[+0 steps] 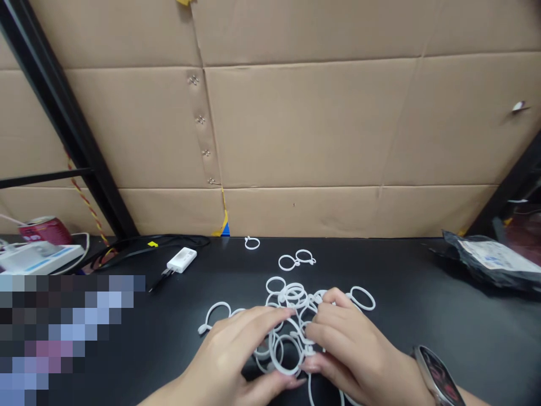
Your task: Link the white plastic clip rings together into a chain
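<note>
A loose pile of white curtain rings [293, 293], each with a small eyelet, lies on the black table between and beneath my hands. My left hand [236, 349] curves its fingers and thumb around one white curtain ring [271, 352], which stands tilted above the others. At that ring's right side, by its eyelet, the thumb and fingers of my right hand [350, 338] are closed together. Part of the pile is covered by both hands. One ring [218, 304] shows left of my left hand, and another ring [362, 298] lies just past my right knuckles.
Farther back on the table [406, 276] lie a few separate rings [287, 263]. A white charger [182, 260] with a black cable is at left, near a power strip [46, 256] and red can [46, 230]. A black plastic package [490, 262] lies right. Cardboard [313, 124] walls the back.
</note>
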Demonstrator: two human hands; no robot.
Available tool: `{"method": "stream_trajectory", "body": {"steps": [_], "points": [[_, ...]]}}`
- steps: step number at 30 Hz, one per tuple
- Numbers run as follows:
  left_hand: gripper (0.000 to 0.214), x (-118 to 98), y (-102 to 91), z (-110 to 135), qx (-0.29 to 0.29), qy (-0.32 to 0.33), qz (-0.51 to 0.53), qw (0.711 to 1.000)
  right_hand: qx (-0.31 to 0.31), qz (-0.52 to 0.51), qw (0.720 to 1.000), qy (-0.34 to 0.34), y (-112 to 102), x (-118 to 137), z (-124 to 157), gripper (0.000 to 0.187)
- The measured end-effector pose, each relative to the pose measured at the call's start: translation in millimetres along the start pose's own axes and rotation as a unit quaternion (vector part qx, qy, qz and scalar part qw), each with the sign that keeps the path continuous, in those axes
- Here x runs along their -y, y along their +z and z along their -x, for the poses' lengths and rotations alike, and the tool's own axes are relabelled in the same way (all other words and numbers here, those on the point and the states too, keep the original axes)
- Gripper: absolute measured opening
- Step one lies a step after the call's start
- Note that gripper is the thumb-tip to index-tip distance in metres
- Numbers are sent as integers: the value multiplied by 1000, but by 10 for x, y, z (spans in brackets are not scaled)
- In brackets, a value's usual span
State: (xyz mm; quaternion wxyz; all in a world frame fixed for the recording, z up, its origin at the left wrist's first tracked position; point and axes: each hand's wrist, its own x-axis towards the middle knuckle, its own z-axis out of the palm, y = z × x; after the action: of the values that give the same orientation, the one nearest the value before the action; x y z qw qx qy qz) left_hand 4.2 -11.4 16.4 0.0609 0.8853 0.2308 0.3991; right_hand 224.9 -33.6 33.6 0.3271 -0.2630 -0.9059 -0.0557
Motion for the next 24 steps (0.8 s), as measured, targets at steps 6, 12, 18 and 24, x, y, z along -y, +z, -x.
{"method": "stream_trajectory", "body": {"steps": [6, 12, 18, 24], "points": [[55, 7, 35, 30, 15, 0, -4, 1000, 24, 32, 999, -15, 11, 15, 1, 39], [55, 0, 35, 30, 32, 16, 12, 999, 23, 43, 999, -14, 25, 46, -9, 42], [47, -20, 31, -3, 45, 42, -4, 998, 27, 58, 997, -33, 39, 36, -16, 43], [54, 9, 46, 28, 67, 14, 29, 997, 32, 65, 997, -27, 36, 68, -19, 42]]}}
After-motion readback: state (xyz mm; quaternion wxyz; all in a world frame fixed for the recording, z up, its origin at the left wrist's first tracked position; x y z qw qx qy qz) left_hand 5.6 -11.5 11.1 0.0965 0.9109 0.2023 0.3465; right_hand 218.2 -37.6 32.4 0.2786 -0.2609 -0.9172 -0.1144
